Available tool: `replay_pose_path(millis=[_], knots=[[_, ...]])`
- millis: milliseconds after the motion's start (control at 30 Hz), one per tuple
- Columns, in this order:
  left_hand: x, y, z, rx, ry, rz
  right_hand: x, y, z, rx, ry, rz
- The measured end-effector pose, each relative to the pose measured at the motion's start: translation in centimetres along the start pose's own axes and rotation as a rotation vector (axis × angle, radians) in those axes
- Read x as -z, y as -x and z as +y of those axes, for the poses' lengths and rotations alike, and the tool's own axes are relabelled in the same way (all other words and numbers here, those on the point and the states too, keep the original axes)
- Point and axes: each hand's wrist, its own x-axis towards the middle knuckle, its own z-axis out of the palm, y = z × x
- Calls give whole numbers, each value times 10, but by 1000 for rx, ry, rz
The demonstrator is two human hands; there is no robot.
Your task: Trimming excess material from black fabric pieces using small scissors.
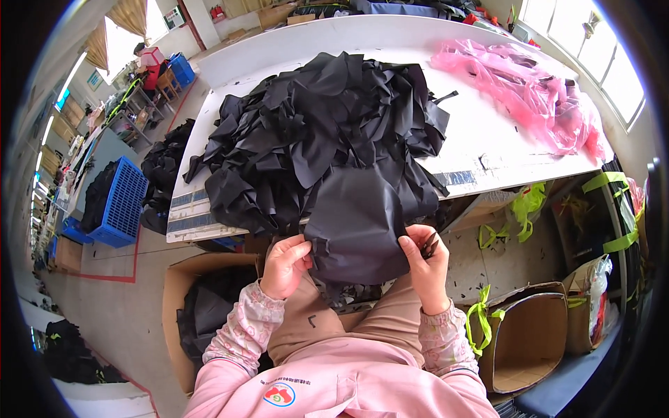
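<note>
A black fabric piece (357, 226) is stretched between my two hands above my lap, at the near edge of the table. My left hand (283, 267) pinches its left edge between thumb and fingers. On the opposite side, my right hand (428, 267) grips the right edge with the thumb on top. Something small and dark sticks out among the right fingers; I cannot make out what it is. Right behind the held piece rises a large heap of black fabric pieces (327, 115), some hanging over the table's front edge.
Pink plastic sheeting (519, 90) lies on the white table (481, 157) at the right. A cardboard box (182, 306) with black pieces stands by my left leg, another cardboard box (533, 341) at my right. Further left are a blue crate (124, 202) and a person (150, 66).
</note>
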Motion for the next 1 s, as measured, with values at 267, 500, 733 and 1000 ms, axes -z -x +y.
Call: replay_pose_path(millis=[267, 500, 733, 1000], knots=[[-13, 4, -14, -135, -329, -57, 7, 1, 1, -6, 61, 101], [-31, 5, -15, -104, -477, -12, -46, 27, -40, 451, 391, -180], [-37, 6, -7, -315, -595, -82, -45, 17, -22, 281, 362, -179], [-52, 8, 1, -271, -426, -88, -36, 11, -25, 238, 328, -272]])
